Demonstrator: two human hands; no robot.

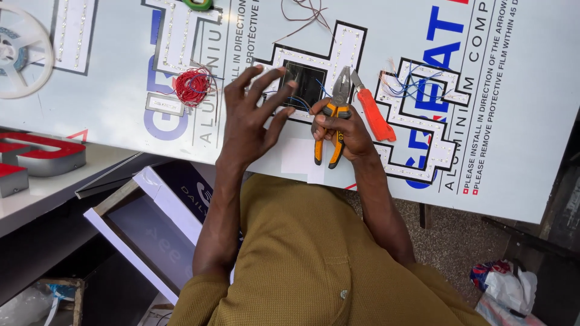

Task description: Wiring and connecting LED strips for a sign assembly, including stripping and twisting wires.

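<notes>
- The white aluminium sheet, covered in protective film with blue and grey print, serves as the work surface; every place below is given relative to it.
- The person's right hand is closed around the pliers over the sheet's middle; the fingers wrap the orange-and-black handles near the pivot, and the metal nose points toward the sheet's far edge. Whether the nose is pinching anything cannot be told.
- The left hand hovers over the sheet just left of the pliers, fingers spread wide and holding nothing, fingertips near the dark square cut-out.
- That cut-out sits inside a white letter-shaped outline lined with small LED dots, near the sheet's centre; thin blue and brown wires run from it toward both hands.
- An orange-handled utility knife lies on the sheet just right of the pliers.
- A coil of red wire rests on the sheet left of the open hand.
- A tangle of blue wires lies on a second letter outline, right of the knife.
- A white reel sits at the sheet's far left end.
- Red channel letters rest on a lower shelf off the sheet's left near edge.
</notes>
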